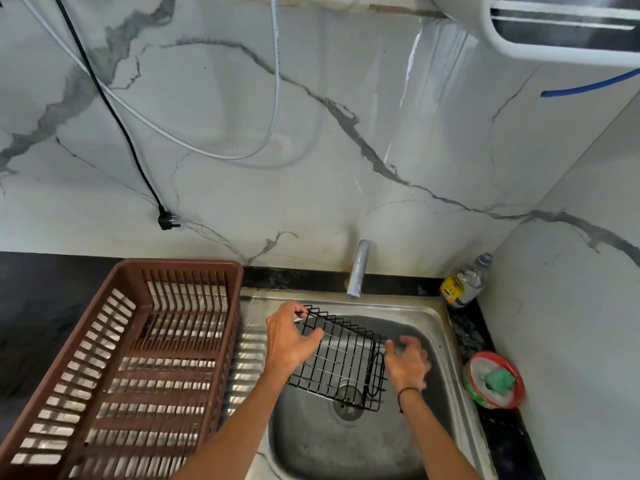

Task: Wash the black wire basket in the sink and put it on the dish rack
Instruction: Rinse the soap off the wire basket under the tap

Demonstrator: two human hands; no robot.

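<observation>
Seen from the head camera, looking down at a kitchen corner: a person holds a black wire basket of thin rectangular grid over a stainless steel sink, tilted so its far left corner rides highest. Its long axis runs from upper left, near the sink's back rim, down toward the round drain at lower right.

The left hand grips the raised left edge, its fingers curled over the top wire and its thumb lying across the mesh. The right hand is at the basket's right end, fingers loosely curled and blurred; whether it has hold of the wire I cannot tell.

A short steel tap stands behind the sink; no water is visible running from it.

The brown plastic slatted dish rack sits on the dark table just left of the sink, and nothing lies in it. The left hand is the nearer to it, so the basket would travel leftward.

On the table right of the sink, a red-rimmed round bowl holds a green scrubbing sponge. A clear bottle with a yellow label stands in the corner.
</observation>
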